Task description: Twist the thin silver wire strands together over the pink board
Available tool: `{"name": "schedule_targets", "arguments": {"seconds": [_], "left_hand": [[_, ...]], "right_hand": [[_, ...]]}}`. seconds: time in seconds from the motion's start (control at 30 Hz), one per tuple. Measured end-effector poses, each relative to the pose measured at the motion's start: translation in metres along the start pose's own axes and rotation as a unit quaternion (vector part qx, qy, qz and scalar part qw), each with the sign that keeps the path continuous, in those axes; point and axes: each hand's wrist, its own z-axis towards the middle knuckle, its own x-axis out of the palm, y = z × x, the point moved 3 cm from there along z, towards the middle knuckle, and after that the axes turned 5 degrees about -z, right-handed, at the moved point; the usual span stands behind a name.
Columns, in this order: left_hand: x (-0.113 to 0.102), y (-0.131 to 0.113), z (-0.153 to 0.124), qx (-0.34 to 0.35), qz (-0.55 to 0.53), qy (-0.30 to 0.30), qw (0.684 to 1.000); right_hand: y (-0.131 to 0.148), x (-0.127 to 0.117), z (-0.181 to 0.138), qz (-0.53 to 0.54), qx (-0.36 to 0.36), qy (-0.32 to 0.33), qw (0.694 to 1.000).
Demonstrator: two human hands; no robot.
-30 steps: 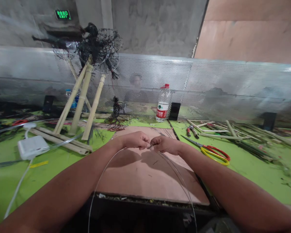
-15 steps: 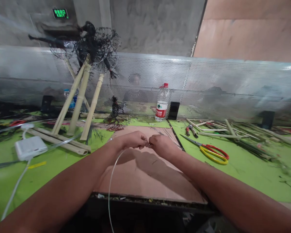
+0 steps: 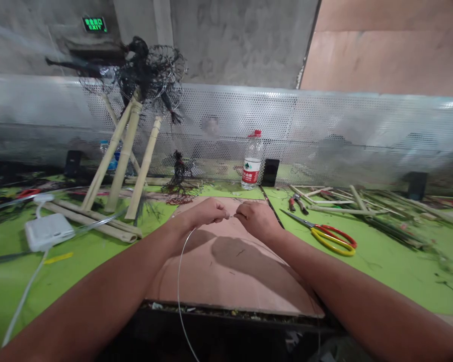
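Observation:
Over the wooden board (image 3: 219,271), my left hand (image 3: 210,211) is closed in a pinch on a thin silvery wire (image 3: 178,281). The wire's length curves down from this hand past the board's front edge. My right hand (image 3: 257,217), also pinched, faces it a short gap away. A fine end shows between the fingertips of both hands; whether it is the same wire I cannot tell. Right of the board lie scissors (image 3: 332,240) with one red and one yellow handle, and pliers (image 3: 297,204) behind them.
A bamboo stand (image 3: 123,156) topped with tangled black mesh rises at the back left. A water bottle (image 3: 251,161) and a dark phone-like slab (image 3: 271,172) stand behind the board. Bamboo strips (image 3: 366,206) are strewn at right. A white box with cable (image 3: 49,231) lies at left.
My fingertips have drawn slightly apart, leaving a small gap with a fine strand in it. The hanging wire has swung to the right.

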Motion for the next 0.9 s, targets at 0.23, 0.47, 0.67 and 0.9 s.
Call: {"name": "schedule_targets", "arguments": {"seconds": [0.23,0.47,0.67,0.9], "left_hand": [[0.000,-0.001,0.000,0.020,0.003,-0.007,1.000],[-0.001,-0.001,0.001,0.047,0.045,-0.033,0.997],[-0.003,0.002,0.004,0.061,0.076,-0.044,0.994],[-0.002,0.005,0.005,0.066,0.059,-0.063,0.994]], "right_hand": [[0.008,0.002,-0.003,0.020,0.000,-0.009,1.000],[-0.003,0.001,0.000,0.104,0.078,-0.016,0.991],[0.000,0.005,-0.004,0.129,0.095,0.013,0.987],[0.010,0.010,-0.005,0.090,0.005,-0.015,0.996]]}}
